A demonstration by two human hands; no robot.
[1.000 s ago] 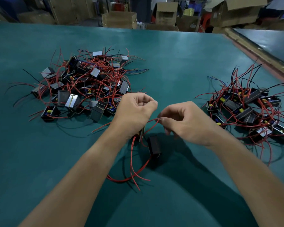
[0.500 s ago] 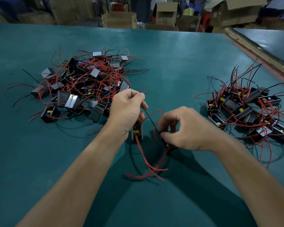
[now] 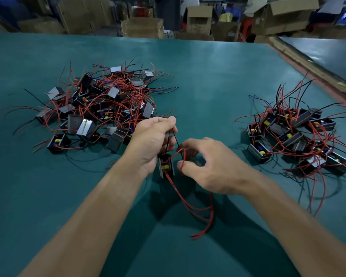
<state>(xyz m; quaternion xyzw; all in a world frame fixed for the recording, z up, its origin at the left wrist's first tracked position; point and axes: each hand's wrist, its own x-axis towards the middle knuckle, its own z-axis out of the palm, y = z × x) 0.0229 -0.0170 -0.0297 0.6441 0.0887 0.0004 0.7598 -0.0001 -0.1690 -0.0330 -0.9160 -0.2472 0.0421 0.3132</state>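
- Sitting well to the left of the module [image 3: 166, 165], the left pile [image 3: 100, 108] of wired black units keeps the same spread on the table [image 3: 208, 76] as a second ago, so nothing has been drawn from it.
- Just above and left of the module, the left hand [image 3: 152, 140] has risen from its earlier low, closed position. Its fingertips now pinch the black lead [image 3: 175, 136], which runs taut down to the module.
- The module itself has come up with that lead. It stands on end just under the left palm, open side towards the camera, its yellow part showing. Whether its lower end touches the table I cannot tell.
- Below the module, the red leads [image 3: 188, 204] trail down in a loose curve with their free ends on the table. One red strand arcs up to the right of the module.
- Just right of the module, the right hand [image 3: 212, 168] has let go of its earlier tight pinch. Its fingers are half spread, thumb and forefinger curved about the arcing red strand. Whether they clamp it I cannot tell.
- I judge this to mean the leads are being teased apart, black from red, with the separation under way but not finished.
- Well to the right of the module, the right pile [image 3: 296, 136] is unchanged, so this unit has not yet joined it.
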